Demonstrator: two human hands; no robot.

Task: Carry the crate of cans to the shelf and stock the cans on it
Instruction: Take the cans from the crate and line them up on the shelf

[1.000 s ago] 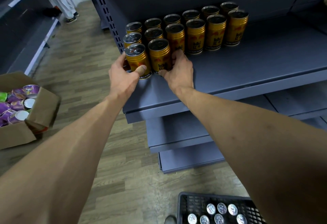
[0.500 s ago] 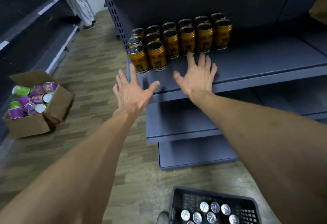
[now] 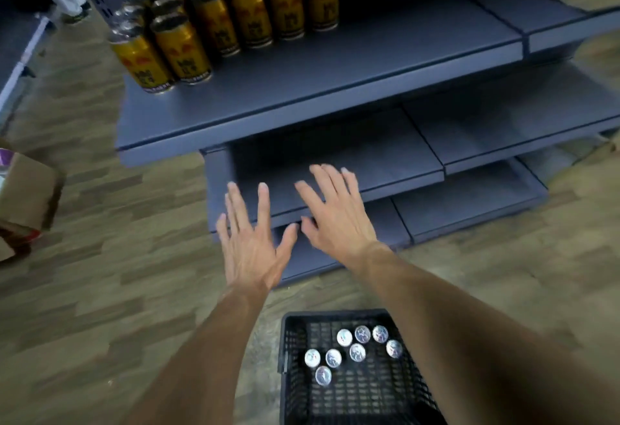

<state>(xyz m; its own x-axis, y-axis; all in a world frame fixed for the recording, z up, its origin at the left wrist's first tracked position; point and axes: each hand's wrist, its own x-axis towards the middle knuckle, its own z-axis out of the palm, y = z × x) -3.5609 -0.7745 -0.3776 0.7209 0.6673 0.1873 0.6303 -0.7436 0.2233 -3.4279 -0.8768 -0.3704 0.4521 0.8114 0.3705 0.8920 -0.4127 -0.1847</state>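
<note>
Gold cans (image 3: pixel 214 18) fill the dark grey metal shelf's (image 3: pixel 335 89) left rear; its right side and front edge are bare. My left hand (image 3: pixel 251 250) and right hand (image 3: pixel 335 220) hover splayed, gripping nothing. Black plastic crate (image 3: pixel 292 364) with eight silver-topped cans (image 3: pixel 352 350) sits on the floor below; brown cardboard box (image 3: pixel 27 196) far left.

1. Dim, even indoor light; no hard shadows.
2. Motion blur smears the fingers (image 3: pixel 261 203) and the floor (image 3: pixel 100 257) around them.
3. Beyond the fingertips, shelf (image 3: pixel 335 65) edges bow from wide-angle distortion.
4. Below the fingers, can tops (image 3: pixel 357 352) glint.
</note>
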